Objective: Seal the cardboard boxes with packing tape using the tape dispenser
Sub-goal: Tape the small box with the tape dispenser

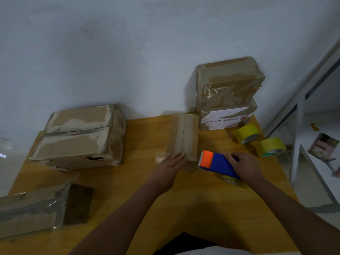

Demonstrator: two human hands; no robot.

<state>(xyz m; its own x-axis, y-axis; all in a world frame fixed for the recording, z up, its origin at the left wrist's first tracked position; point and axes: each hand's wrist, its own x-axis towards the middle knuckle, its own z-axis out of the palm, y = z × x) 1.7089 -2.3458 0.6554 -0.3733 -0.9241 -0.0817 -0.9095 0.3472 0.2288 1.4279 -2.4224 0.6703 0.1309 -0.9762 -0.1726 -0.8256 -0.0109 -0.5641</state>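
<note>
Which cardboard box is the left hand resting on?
The small narrow box at table centre, under the left hand; the other boxes lie untouched.

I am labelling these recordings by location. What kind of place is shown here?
Probably a small packing corner in a plain room. A wooden table stands against a bare wall and carries several taped cardboard boxes, two spare yellow tape rolls, and a blue and orange tape dispenser.

The flat box (31, 210) at the lower left is cut off by the frame edge. The tape roll (230, 179) under the dispenser (219, 163) is largely hidden, and the print on the white label (225, 118) cannot be read.
</note>
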